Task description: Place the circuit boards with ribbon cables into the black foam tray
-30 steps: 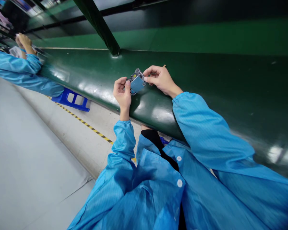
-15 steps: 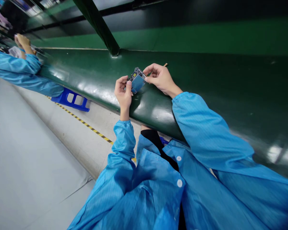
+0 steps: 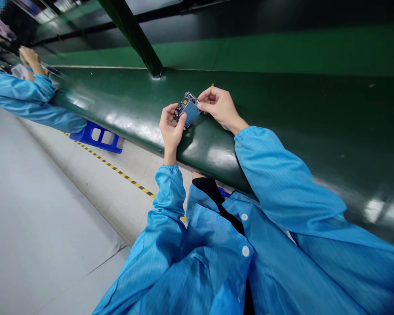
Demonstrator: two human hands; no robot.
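Observation:
A small circuit board (image 3: 191, 112) with a blue-grey flat area and a yellow square is held tilted above the green tabletop. My left hand (image 3: 172, 129) grips its left side, thumb on the face and fingers behind the edge. At the board's upper right edge, my right hand (image 3: 219, 107) is closed in a pinch. Past its fingers pokes the orange-brown tip of a thin strip (image 3: 212, 85), which looks like a flex cable; the fingers hide most of it.
The green bench (image 3: 282, 118) runs across the view, with a dark green post (image 3: 154, 65) rising beyond my hands. At left are a co-worker's blue sleeves (image 3: 22, 87) and a blue stool (image 3: 98, 136). Yellow-black tape (image 3: 118, 169) marks the floor. A grey surface (image 3: 36, 210) lies lower left.
My left hand and the board have shifted slightly right, closer to my right hand. The orange-brown strip tip now shows further left, above the right fingers.

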